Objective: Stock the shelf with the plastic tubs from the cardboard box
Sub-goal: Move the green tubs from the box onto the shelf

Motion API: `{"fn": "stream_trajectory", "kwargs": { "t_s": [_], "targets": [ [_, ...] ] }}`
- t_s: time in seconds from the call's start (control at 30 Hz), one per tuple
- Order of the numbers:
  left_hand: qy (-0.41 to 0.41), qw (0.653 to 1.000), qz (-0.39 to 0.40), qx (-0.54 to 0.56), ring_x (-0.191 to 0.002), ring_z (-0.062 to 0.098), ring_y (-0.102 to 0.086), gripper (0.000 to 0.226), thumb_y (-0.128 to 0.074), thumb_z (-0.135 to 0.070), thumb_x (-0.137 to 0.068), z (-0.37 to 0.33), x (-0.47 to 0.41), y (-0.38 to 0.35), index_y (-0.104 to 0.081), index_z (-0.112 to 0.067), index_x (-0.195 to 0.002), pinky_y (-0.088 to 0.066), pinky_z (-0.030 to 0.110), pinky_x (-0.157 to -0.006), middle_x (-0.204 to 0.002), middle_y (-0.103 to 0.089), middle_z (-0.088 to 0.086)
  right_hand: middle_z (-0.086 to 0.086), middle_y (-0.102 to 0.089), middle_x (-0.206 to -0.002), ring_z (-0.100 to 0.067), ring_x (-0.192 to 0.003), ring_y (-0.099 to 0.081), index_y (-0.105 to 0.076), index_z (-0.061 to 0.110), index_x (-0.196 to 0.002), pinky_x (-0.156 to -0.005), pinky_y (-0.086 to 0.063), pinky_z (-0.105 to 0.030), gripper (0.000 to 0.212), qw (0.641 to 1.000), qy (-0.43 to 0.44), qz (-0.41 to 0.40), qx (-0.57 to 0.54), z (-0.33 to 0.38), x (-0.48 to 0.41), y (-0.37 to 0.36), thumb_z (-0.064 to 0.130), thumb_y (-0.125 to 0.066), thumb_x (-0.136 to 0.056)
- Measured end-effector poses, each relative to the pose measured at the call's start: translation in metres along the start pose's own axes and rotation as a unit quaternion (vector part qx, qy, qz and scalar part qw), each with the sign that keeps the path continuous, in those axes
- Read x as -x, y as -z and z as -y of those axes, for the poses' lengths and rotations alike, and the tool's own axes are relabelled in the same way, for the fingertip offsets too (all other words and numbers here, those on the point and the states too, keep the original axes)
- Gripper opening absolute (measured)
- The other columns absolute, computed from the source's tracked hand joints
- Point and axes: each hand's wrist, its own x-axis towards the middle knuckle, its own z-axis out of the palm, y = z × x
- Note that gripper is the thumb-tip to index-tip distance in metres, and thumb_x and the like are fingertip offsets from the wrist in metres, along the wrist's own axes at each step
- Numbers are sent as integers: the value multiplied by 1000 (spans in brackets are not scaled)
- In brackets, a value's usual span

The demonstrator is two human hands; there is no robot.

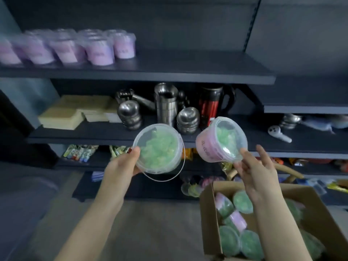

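Note:
My left hand [124,164] grips a clear plastic tub [157,148] of green contents by its rim, lid facing me, its thin handle hanging below. My right hand [254,172] holds a second tub [221,140] with a pink label, tilted on its side, fingertips at its lower edge. Both tubs are in the air in front of the middle shelf. The cardboard box [209,223] at the lower right holds several more tubs [243,202]. Several pink-labelled tubs [101,51] stand at the left of the dark upper shelf [188,72].
The middle shelf carries steel bowls [188,119], stacked steel cups [166,102], a red and black flask [212,104] and tan pads [75,112]. Packaged goods fill the lower shelves. The right part of the upper shelf is bare. Grey floor lies below.

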Motion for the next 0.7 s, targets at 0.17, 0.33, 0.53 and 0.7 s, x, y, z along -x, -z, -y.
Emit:
{"fn": "stream_trajectory", "kwargs": {
  "t_s": [0.17,0.33,0.53,0.7],
  "targets": [
    [-42,998,-41,25,-87,20,-70,28,-61,-46,-88,-47,-24,37,-75,-28,-72,-53,39,-82,-84,-75,0,-2,-68,-88,-7,-63,-59,-60,17,-127,-63,-56,-20,41,997,56,60,9,26,11,-73,16,-69,-88],
    [-99,995,-27,2,-84,10,-71,39,-63,-61,-74,-98,-67,47,-74,-24,-82,-52,40,-88,-88,-75,-6,-4,-74,-84,-11,-69,-68,-65,10,-113,-60,-56,-20,24,988,114,101,23,54,-10,-135,14,-66,-89],
    [-176,981,-63,-56,-88,30,-67,64,-55,-67,-73,-159,-156,35,-63,-5,-88,-50,56,-87,-91,-71,12,-2,-75,-77,-9,-64,-69,-67,11,-107,-56,-54,-17,18,975,175,123,59,83,-74,-212,14,-67,-88],
    [-230,958,-89,-147,-83,25,-63,56,-54,-59,-83,-202,-243,7,-62,-4,-87,-49,40,-74,-86,-67,10,-12,-74,-93,-22,-84,-71,-70,11,-102,-61,-57,-19,15,961,196,130,144,103,-147,-270,16,-68,-88]
  ]
}}
